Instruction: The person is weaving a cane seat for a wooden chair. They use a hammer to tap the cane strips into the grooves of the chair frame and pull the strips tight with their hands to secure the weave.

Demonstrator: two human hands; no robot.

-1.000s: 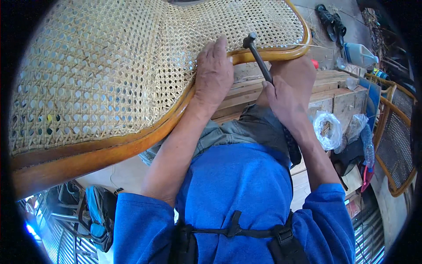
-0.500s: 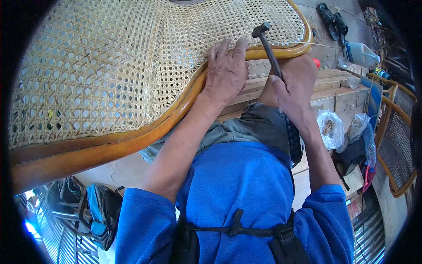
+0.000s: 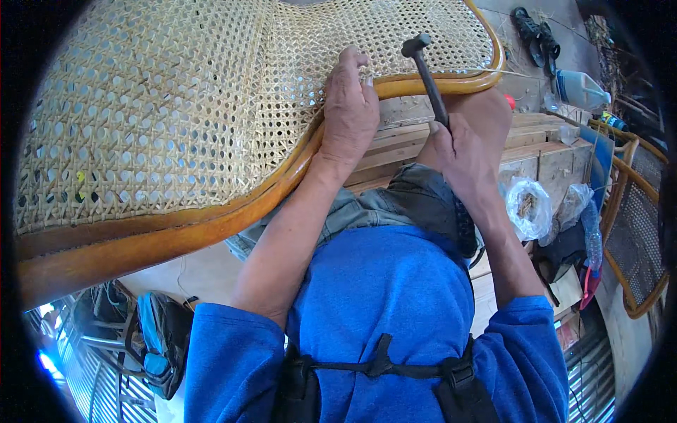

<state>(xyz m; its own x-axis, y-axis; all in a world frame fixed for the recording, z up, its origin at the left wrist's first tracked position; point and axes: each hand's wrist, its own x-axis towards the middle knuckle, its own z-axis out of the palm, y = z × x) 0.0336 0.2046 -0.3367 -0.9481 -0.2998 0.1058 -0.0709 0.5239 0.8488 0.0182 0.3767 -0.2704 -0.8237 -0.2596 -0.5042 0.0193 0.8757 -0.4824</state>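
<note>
A woven cane panel (image 3: 162,120) in a curved, varnished wooden frame (image 3: 204,229) spreads across the left and far side before me. My left hand (image 3: 349,113) rests over the frame's inner bend, turned on its edge. Its fingers are curled toward the thumb; whatever they hold, if anything, is too small or hidden to name. In my right hand (image 3: 469,151) is a hammer (image 3: 430,81), gripped by its handle, with the dark head raised above the frame's far rail. A thin loose strand (image 3: 518,73) sticks out from the frame's far right corner.
Wooden planks (image 3: 543,162) lie beyond my knees. To the right are a plastic bag (image 3: 529,208) with light scraps, a plastic jug (image 3: 582,89), sandals (image 3: 536,39) and another cane-panelled frame (image 3: 638,218). A backpack (image 3: 166,345) sits at the lower left.
My left hand has moved slightly left and turned from lying flat with fingers spread to curled fingers. The hammer and right hand have shifted only slightly to the left.
</note>
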